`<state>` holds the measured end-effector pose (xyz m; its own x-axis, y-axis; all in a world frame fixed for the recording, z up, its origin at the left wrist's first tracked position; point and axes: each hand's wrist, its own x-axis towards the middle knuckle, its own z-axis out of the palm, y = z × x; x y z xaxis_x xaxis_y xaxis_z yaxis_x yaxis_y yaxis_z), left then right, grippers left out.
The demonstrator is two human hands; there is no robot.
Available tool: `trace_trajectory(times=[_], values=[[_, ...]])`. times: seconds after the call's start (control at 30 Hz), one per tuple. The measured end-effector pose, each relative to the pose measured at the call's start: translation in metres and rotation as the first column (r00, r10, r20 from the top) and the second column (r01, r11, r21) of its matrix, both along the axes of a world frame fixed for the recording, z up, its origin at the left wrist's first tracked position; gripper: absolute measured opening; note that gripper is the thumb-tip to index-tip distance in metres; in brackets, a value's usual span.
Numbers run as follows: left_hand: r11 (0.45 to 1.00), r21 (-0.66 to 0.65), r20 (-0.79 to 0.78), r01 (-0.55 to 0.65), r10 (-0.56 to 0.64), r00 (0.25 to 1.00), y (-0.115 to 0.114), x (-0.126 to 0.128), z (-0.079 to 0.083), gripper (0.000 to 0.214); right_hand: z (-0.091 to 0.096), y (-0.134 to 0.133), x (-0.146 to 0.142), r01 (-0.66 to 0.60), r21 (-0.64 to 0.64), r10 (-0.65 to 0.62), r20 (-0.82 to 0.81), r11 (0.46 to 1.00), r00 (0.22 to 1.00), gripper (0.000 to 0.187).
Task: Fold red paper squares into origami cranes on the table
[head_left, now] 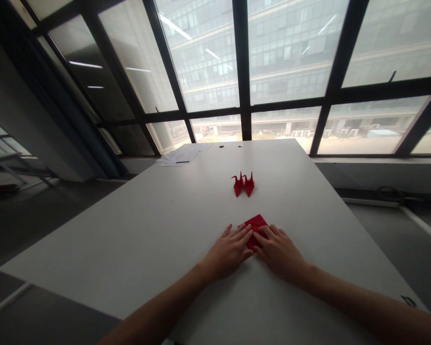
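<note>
A folded sheet of red origami paper (257, 220) lies on the white table under both hands, which hide part of it. My left hand (227, 253) rests palm down, its fingers stretched out and their tips on the left side of the paper. From the right, my right hand (280, 251) has its bent fingers and thumb closed over the lower right part of the same paper. Farther out stand two red paper cranes, the left crane (238, 186) and the right crane (249, 185), close side by side.
The white table (136, 239) stretches away toward large windows (287, 52). White sheets of paper (182, 154) with a dark pen (183, 162) lie at its far left corner. A dark mark (408, 301) shows near the right edge. A blue curtain (68, 105) hangs at left.
</note>
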<state>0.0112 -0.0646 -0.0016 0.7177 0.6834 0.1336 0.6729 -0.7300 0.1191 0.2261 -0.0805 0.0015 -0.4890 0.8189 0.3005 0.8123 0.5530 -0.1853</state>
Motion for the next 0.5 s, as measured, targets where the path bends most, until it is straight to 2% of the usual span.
trace_trajectory(times=[0.13,0.27,0.37,0.43,0.5], values=[[0.999,-0.028,-0.031,-0.038,0.037,0.999,0.007,-0.01,0.0,0.061,0.0,-0.003,-0.001,-0.045,0.046,0.044,0.006,0.998,0.999,0.032],[0.988,-0.013,-0.076,-0.152,0.151,0.986,0.018,-0.023,0.002,0.062,0.001,-0.001,0.002,-0.077,0.036,0.077,0.017,0.996,0.997,0.029],[0.971,0.04,-0.045,-0.235,0.236,0.971,0.019,-0.024,0.003,0.061,0.003,-0.001,0.001,-0.084,0.036,0.083,0.031,0.996,0.996,0.029],[0.974,0.069,-0.002,-0.216,0.216,0.976,0.016,-0.019,0.004,0.057,0.003,-0.001,0.001,-0.081,0.047,0.079,0.045,0.996,0.996,0.031],[0.993,0.059,0.01,-0.107,0.106,0.994,0.011,-0.012,0.003,0.055,0.003,0.0,0.001,-0.074,0.056,0.071,0.059,0.996,0.996,0.034]])
